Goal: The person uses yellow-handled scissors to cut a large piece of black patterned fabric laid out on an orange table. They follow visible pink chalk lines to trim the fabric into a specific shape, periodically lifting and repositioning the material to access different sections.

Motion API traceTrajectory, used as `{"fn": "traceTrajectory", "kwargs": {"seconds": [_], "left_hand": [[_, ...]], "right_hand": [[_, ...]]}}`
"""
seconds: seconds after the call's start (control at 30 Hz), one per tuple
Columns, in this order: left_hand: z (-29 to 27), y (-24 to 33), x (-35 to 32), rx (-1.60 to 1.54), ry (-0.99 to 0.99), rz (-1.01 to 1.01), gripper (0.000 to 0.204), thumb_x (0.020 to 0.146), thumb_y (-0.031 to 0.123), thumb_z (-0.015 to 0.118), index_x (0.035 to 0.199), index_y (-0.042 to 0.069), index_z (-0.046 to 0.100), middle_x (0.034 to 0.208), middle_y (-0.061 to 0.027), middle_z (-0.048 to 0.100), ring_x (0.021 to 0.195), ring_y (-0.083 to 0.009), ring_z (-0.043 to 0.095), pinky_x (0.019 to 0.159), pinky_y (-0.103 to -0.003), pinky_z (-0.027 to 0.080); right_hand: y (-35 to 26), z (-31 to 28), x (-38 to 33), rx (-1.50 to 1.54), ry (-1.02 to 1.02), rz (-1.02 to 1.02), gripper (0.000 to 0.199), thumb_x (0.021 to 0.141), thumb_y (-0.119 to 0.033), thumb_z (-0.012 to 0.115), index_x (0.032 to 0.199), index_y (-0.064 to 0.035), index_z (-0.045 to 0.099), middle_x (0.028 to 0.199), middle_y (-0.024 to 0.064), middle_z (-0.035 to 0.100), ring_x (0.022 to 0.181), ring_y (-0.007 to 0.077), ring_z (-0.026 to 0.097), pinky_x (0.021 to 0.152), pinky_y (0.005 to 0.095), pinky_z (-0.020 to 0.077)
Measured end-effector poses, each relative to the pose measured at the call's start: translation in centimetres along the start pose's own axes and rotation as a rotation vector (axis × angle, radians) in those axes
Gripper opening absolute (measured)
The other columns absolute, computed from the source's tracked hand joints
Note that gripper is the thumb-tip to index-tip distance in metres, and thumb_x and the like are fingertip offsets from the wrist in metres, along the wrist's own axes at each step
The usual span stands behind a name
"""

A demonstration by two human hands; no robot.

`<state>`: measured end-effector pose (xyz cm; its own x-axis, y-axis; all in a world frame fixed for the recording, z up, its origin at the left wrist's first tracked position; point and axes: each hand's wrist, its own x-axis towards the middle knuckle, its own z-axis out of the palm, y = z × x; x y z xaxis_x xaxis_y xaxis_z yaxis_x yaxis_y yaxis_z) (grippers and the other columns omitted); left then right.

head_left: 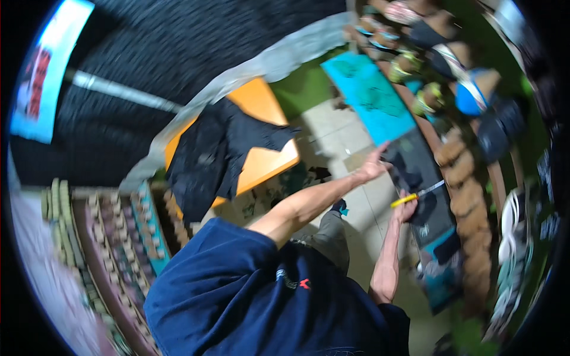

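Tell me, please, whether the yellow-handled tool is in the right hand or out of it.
In: the yellow handle crosses the right hand.

Way through: over tiled floor [341,127], between orange table [255,94] and worktop [398,126]
Right side: row of brown shapes [469,225] blocks passage (yellow-handled tool [405,202] points at it)

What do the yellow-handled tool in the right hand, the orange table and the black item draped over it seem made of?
Yellow-handled tool: handle probably plastic, from its even, bright yellow; shaft likely metal, from its pale grey look, though blur hides the finish.
Orange table: perhaps smooth plastic or laminate, by its uniform colour.
Black item: probably matte fabric, hanging in soft folds.
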<state>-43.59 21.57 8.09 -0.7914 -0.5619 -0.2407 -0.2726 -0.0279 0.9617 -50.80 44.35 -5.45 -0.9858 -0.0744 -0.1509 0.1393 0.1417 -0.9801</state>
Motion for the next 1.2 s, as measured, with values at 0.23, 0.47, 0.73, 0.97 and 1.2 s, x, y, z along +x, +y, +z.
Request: {"fn": "traceTrajectory", "kwargs": {"seconds": [0.23,0.47,0.73,0.97,1.2], "left_hand": [[-7.4,-6.8,-11.3,0.091,0.245,-0.119,0.082,0.082,0.014,0.072,0.156,0.011,0.037,0.138,-0.0229,0.055,0.124,-0.0341,0.057,0.105,-0.044,0.049],[-21.7,-14.6,-27.7,0.225,0.977,-0.251,0.046,0.081,0.007,0.067,0.126,0.003,0.066,0.11,-0.0175,0.069,0.098,-0.0265,0.068,0.09,-0.037,0.055],[-34.9,-16.8,-38.2,0.536,1.387,-0.25,0.038,0.077,0.003,0.072,0.115,0.005,0.068,0.115,-0.0171,0.063,0.112,-0.0357,0.058,0.101,-0.044,0.047],[-45.1,-21.1,-41.1,0.613,1.498,-0.291,0.041,0.08,0.012,0.072,0.121,0.005,0.067,0.129,-0.0201,0.057,0.124,-0.0388,0.051,0.109,-0.046,0.041],[-51.5,-21.7,-45.0,0.704,1.18,-0.591,0.09,0.071,0.031,0.087,0.149,0.013,0.047,0.149,-0.0171,0.044,0.14,-0.0387,0.036,0.117,-0.056,0.026]], "right_hand": [[0.9,-1.1,-10.7,-0.636,-0.276,0.094,0.045,0.088,-0.017,0.081,0.124,0.0013,0.063,0.105,0.0119,0.073,0.097,0.0222,0.067,0.092,0.0375,0.0529],[-1.1,3.8,-18.3,-0.518,-0.738,-0.142,0.038,0.085,-0.015,0.083,0.116,-0.0007,0.068,0.1,0.015,0.074,0.092,0.0259,0.071,0.081,0.0394,0.0553],[-9.9,18.1,-22.9,-0.637,-1.06,-0.4,0.042,0.087,-0.019,0.076,0.125,-0.005,0.066,0.103,0.0184,0.074,0.097,0.035,0.072,0.085,0.043,0.055],[-13.1,32.7,-34.6,-0.523,-1.153,-0.489,0.042,0.088,-0.017,0.073,0.128,-0.0081,0.064,0.103,0.0159,0.074,0.098,0.0335,0.072,0.084,0.043,0.055],[-14.9,46.3,-49.2,-0.498,-1.19,-0.856,0.051,0.075,-0.009,0.082,0.122,-0.0084,0.062,0.11,0.0153,0.07,0.104,0.0355,0.068,0.091,0.0446,0.0534]]}}
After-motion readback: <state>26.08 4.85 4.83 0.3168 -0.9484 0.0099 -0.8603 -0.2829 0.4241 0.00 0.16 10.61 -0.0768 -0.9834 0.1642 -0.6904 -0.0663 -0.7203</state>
